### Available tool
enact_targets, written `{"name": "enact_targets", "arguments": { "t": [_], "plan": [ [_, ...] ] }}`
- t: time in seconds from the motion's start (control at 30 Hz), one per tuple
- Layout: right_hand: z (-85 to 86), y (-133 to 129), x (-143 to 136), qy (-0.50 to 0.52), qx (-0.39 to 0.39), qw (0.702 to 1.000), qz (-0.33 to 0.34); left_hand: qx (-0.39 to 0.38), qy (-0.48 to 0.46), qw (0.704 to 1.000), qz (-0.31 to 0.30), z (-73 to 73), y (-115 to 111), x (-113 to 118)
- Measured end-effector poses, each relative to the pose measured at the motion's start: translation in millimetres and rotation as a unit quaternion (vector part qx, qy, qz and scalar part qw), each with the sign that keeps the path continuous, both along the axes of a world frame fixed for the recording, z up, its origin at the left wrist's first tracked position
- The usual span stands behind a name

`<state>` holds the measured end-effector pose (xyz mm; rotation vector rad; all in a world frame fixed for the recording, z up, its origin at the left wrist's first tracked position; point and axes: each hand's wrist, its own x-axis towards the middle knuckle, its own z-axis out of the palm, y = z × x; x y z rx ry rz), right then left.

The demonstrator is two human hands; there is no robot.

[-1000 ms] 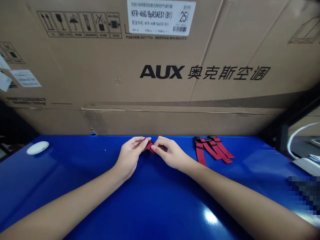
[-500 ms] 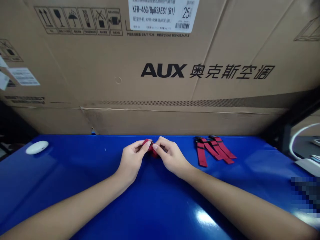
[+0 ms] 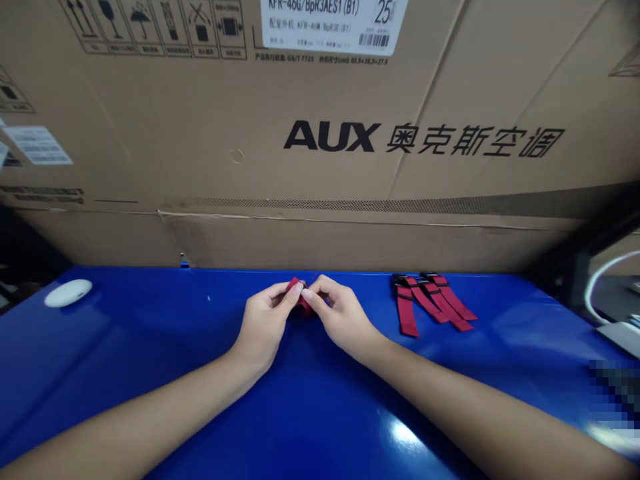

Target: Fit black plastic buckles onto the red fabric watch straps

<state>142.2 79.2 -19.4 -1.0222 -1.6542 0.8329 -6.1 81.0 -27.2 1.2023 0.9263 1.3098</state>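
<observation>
Between my hands is a red strap [image 3: 305, 307], mostly covered by the fingers. My left hand [image 3: 265, 323] pinches it with the thumb on top. From the other side, my right hand [image 3: 343, 313] is closed on the strap too, thumb and forefinger meeting at its edge close to the left thumb. A small dark piece shows at the thumbs, too covered to make out. Several red straps with black buckles [image 3: 435, 301] lie fanned out on the blue table [image 3: 310, 407], to the right of my right hand.
A large cardboard box [image 3: 225, 173] stands along the table's back edge. A white oval object [image 3: 69, 293] lies at the far left. A white cable [image 3: 590, 290] and a white device [image 3: 623, 337] are at the right edge, by a black metal post [image 3: 575, 273].
The view has shifted slightly. My right fingertips have moved a little closer to the left thumb, and less of the red strap shows between the hands.
</observation>
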Motion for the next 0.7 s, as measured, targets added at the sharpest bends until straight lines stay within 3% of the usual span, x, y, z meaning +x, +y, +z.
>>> {"name": "enact_targets", "arguments": {
  "t": [0.13,0.33,0.7],
  "plan": [
    [-1.2,3,7,-0.052,0.047,0.997,-0.033,0.016,0.012,0.999,0.027,0.9,0,-1],
    [-0.8,2,8,-0.002,-0.006,0.998,0.057,0.027,0.037,0.998,0.039,2.8,-1,-2],
    [-2.5,-2,-1,0.033,-0.034,0.999,0.004,0.023,0.039,0.998,0.03,5.5,-4,0]
  ]
}}
